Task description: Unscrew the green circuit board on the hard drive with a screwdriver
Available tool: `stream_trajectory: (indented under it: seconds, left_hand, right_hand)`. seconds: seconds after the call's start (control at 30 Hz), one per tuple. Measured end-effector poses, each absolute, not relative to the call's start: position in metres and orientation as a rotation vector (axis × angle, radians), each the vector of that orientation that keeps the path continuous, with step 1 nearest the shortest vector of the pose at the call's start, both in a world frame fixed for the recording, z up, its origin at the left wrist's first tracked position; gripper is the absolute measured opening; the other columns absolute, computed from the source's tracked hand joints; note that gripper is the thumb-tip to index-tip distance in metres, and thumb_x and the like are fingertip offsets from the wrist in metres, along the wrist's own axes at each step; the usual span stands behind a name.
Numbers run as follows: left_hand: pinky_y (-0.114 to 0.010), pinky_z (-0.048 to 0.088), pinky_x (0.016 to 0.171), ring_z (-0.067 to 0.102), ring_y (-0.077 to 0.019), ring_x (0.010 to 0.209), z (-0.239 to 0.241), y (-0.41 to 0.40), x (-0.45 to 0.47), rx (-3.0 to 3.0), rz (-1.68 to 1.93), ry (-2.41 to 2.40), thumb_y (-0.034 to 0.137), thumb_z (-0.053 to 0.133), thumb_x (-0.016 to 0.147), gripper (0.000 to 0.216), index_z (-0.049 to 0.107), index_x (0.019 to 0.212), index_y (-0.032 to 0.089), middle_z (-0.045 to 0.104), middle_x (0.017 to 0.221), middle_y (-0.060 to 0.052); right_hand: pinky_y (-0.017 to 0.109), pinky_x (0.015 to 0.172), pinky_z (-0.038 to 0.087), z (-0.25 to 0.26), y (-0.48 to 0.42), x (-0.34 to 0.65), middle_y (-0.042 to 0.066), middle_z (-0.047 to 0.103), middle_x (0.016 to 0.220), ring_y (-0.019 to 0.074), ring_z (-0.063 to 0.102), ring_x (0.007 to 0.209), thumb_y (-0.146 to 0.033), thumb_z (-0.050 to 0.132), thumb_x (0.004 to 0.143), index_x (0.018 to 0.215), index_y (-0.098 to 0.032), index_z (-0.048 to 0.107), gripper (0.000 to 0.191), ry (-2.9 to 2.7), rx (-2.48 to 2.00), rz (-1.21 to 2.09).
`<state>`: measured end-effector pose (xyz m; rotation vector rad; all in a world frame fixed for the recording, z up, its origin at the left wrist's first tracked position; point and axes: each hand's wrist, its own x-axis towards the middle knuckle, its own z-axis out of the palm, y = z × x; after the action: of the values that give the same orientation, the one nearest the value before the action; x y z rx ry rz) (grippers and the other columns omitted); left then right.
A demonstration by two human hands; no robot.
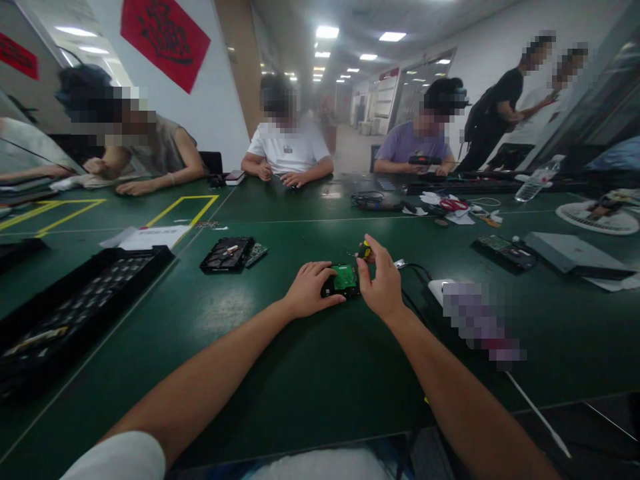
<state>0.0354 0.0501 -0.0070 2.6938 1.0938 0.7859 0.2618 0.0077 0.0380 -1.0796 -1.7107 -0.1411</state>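
Note:
A hard drive (345, 277) with a green circuit board facing up lies on the dark green table in front of me. My left hand (309, 291) grips its left side, thumb along the near edge and fingers over the far edge. Just right of the drive, my right hand (383, 283) is closed on a yellow and black screwdriver (365, 251), held by its handle above the far right corner. The screwdriver's tip is too small to make out. To the left, a black case (225, 257) with small parts on it lies beside a loose circuit board (257, 255).
A long black tray (163, 257) stands at the left. Right of my right hand are a black cable (417, 268) and a partly blurred white object (437, 288). Further right lie a grey metal box (575, 253) and a plastic bottle (537, 180). Several people sit across the table.

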Motion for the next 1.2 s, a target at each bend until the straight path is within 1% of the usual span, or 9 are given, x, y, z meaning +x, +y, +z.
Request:
stream_trajectory:
  seconds: [0.13,0.27,0.47,0.6,0.73,0.9,1.03,1.1,1.2]
  left_hand:
    - [-0.06,0.041,0.12,0.056,-0.0389,0.14,-0.006,0.0492,0.0355,2.694,0.789,1.094,0.073,0.074,0.089,0.069,0.065,0.135,0.023,0.06,0.151,-0.017]
    - [-0.061,0.04,0.12,0.055,-0.0393,0.14,-0.0062,0.0491,0.0355,2.683,0.792,1.091,0.072,0.076,0.089,0.069,0.064,0.136,0.023,0.059,0.152,-0.017]
    - [-0.06,0.041,0.119,0.055,-0.0389,0.14,-0.0073,0.0503,0.0349,2.696,0.787,1.093,0.075,0.073,0.089,0.07,0.064,0.136,0.023,0.059,0.151,-0.017]
    - [-0.061,0.04,0.12,0.055,-0.0389,0.141,-0.0071,0.0503,0.035,2.695,0.778,1.101,0.075,0.073,0.089,0.071,0.064,0.137,0.023,0.059,0.152,-0.017]
    - [-0.061,0.04,0.121,0.055,-0.0391,0.141,-0.0064,0.0496,0.0356,2.694,0.779,1.105,0.073,0.075,0.089,0.07,0.065,0.136,0.023,0.059,0.152,-0.017]
    - [-0.06,0.041,0.12,0.055,-0.0387,0.141,-0.0068,0.05,0.0356,2.682,0.8,1.093,0.072,0.077,0.088,0.068,0.065,0.135,0.024,0.06,0.151,-0.016]
    - [-0.06,0.041,0.12,0.055,-0.0387,0.141,-0.0073,0.0505,0.0352,2.682,0.799,1.091,0.073,0.076,0.088,0.07,0.065,0.135,0.024,0.06,0.151,-0.017]
    - [-0.06,0.041,0.12,0.055,-0.0386,0.141,-0.0071,0.0503,0.0353,2.686,0.793,1.095,0.074,0.075,0.088,0.07,0.065,0.135,0.023,0.06,0.151,-0.017]
    - [-0.06,0.04,0.121,0.055,-0.0383,0.142,-0.0062,0.0496,0.0355,2.687,0.784,1.099,0.074,0.075,0.088,0.07,0.064,0.136,0.024,0.059,0.152,-0.017]
  right_hand:
    - [0.048,0.091,0.064,0.0412,0.0074,0.2646,0.014,0.068,0.13,0.0278,0.07,0.105,-0.036,0.065,0.104,0.152,-0.027,0.052,0.051,-1.671,-1.092,-0.185]
    - [0.048,0.093,0.063,0.044,0.0063,0.265,0.013,0.068,0.125,0.028,0.069,0.109,-0.034,0.063,0.105,0.152,-0.027,0.054,0.049,-1.678,-1.105,-0.224]
    - [0.051,0.103,0.06,0.0413,0.0055,0.2609,0.015,0.066,0.14,0.0281,0.068,0.118,-0.026,0.049,0.109,0.164,-0.027,0.04,0.056,-1.716,-1.092,-0.164]
    - [0.048,0.094,0.063,0.0393,0.0061,0.2609,0.015,0.067,0.135,0.0267,0.071,0.106,-0.031,0.059,0.106,0.156,-0.025,0.047,0.053,-1.651,-1.102,-0.185]
    - [0.047,0.088,0.063,0.0414,0.0061,0.2628,0.013,0.068,0.124,0.0265,0.069,0.102,-0.035,0.068,0.102,0.147,-0.025,0.054,0.048,-1.652,-1.096,-0.238]
    - [0.048,0.092,0.062,0.0447,0.0046,0.2623,0.011,0.067,0.118,0.0266,0.068,0.104,-0.031,0.064,0.104,0.15,-0.027,0.055,0.047,-1.669,-1.098,-0.261]
    - [0.049,0.098,0.061,0.0433,0.0038,0.26,0.014,0.067,0.132,0.0273,0.069,0.11,-0.026,0.055,0.107,0.16,-0.026,0.045,0.054,-1.688,-1.089,-0.197]
    - [0.049,0.096,0.061,0.0428,0.0035,0.2593,0.015,0.066,0.135,0.0271,0.069,0.109,-0.026,0.056,0.106,0.159,-0.025,0.046,0.053,-1.681,-1.084,-0.188]
    - [0.046,0.091,0.063,0.0435,0.0031,0.2593,0.013,0.068,0.128,0.026,0.069,0.104,-0.03,0.063,0.104,0.153,-0.026,0.051,0.051,-1.677,-1.074,-0.211]
